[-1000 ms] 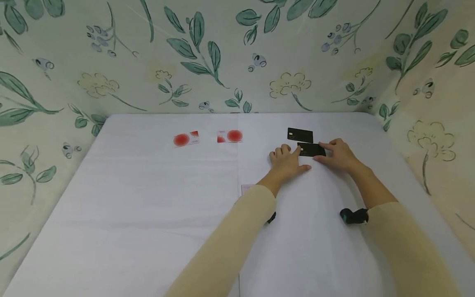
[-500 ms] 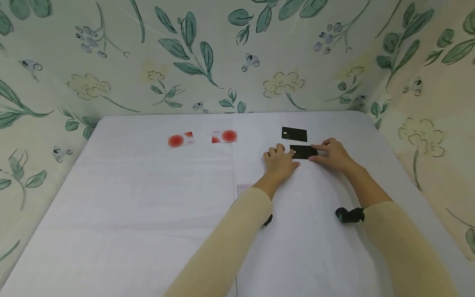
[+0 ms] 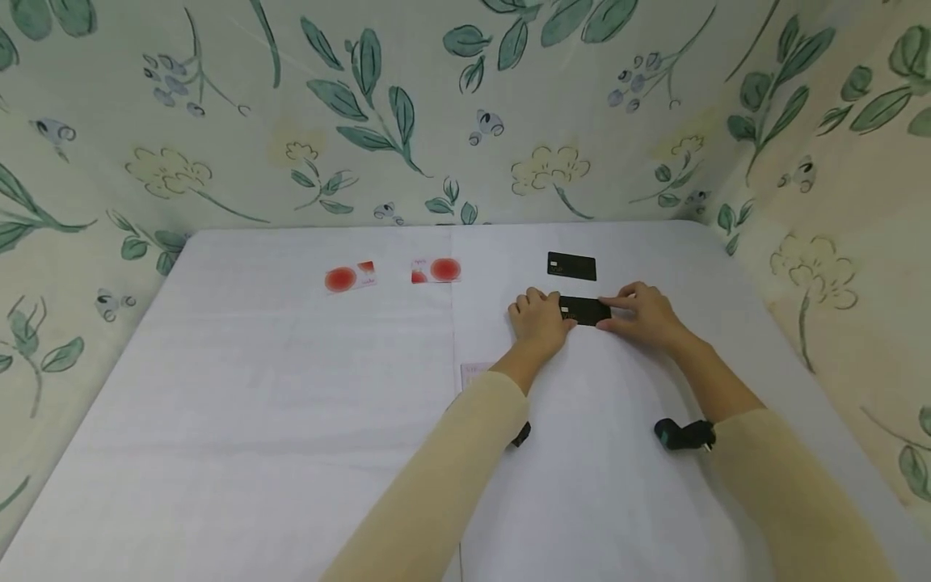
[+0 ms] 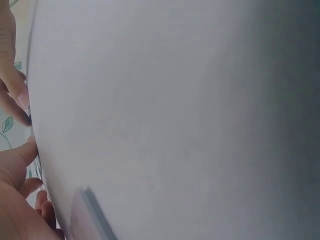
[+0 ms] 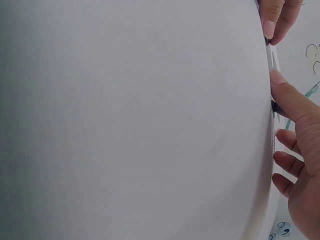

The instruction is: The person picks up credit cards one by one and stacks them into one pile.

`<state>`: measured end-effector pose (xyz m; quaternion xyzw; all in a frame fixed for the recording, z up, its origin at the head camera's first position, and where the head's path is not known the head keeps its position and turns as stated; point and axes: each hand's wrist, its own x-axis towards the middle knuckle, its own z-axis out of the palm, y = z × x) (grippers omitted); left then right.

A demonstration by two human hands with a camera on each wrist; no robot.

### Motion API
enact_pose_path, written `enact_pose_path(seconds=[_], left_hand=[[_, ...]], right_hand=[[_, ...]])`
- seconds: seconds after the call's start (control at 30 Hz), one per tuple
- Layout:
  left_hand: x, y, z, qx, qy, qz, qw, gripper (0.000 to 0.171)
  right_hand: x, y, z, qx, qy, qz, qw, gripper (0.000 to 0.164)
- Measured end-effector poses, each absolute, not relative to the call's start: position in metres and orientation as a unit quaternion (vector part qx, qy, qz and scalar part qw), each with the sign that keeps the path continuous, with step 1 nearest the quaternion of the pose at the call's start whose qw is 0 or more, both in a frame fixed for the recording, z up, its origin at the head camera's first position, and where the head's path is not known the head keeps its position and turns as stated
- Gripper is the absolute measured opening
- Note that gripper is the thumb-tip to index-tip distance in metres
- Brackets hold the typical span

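Both hands are at a black card on the right part of the desk [image 3: 349, 364], towards its far edge. The left hand [image 3: 537, 326] holds the left end of this black card [image 3: 586, 311], forefinger near the far corner and thumb at the near edge; the right hand [image 3: 643, 318] pinches the right end between thumb and forefinger. The wrist views catch the fingers only at their margins, so I cannot tell whether the card lies flat or is slightly raised. Just beyond it, apart from it, lies a second black card [image 3: 571, 266], a pale chip mark near its left end. Farther left are two white cards with red ovals: the left red card [image 3: 350, 278] is slightly tilted, and the right red card [image 3: 436, 271] lies nearly straight. A pale pink card [image 3: 474, 373] is nearer, mostly hidden by the left sleeve [image 3: 451, 453]. A black device [image 3: 684, 435] sits by the cuff of the right sleeve [image 3: 793, 485]. Beyond the desk stands a wall [image 3: 276, 186] with leaves and flowers.
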<state>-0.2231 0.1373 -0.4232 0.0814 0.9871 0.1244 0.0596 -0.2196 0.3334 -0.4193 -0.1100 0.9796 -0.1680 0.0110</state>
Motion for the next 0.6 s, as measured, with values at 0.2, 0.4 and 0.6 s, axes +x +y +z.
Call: enact_pose_path(seconds=[0.2,0.4,0.6], left_hand=[[-0.226,0.132,-0.425,0.080,0.982,0.157,0.062,0.062],[-0.225,0.127,-0.421,0.071,0.975,0.196,0.080,0.062],[-0.224,0.125,-0.420,0.062,0.970,0.225,0.072,0.061]], right_hand=[[-0.215,0.332,-0.419,-0.106,0.976,-0.190,0.014,0.053],[-0.213,0.332,-0.419,-0.126,0.971,-0.204,0.013,0.051],[-0.212,0.331,-0.421,-0.140,0.965,-0.222,-0.001,0.052]])
